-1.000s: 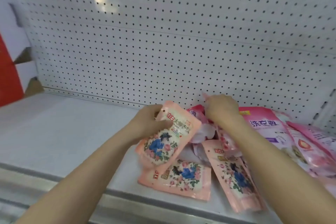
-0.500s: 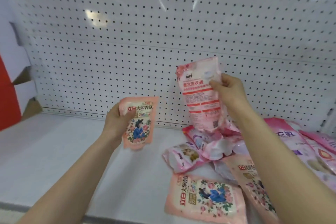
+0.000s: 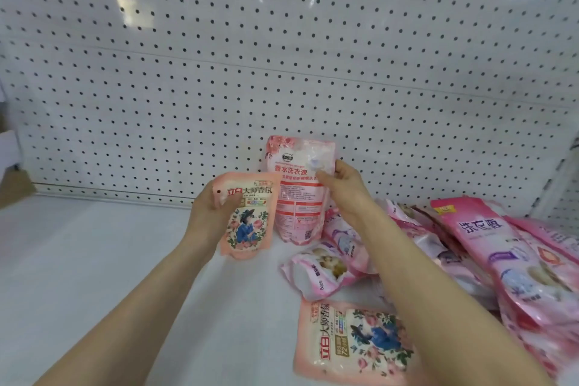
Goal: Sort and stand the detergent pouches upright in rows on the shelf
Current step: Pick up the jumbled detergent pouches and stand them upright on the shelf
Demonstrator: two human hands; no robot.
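A peach floral pouch is gripped at its upper left corner by the left hand, thumb across the front, and is held upright above the white shelf. A pink-and-white pouch is pinched near its top right edge by the right hand; its base appears to be at the shelf surface, close to the pegboard back panel, though contact cannot be confirmed. The two pouches are held just beside each other. A second floral pouch is seen lying flat near the front edge. A heap of pink pouches is seen lying unsorted at the right.
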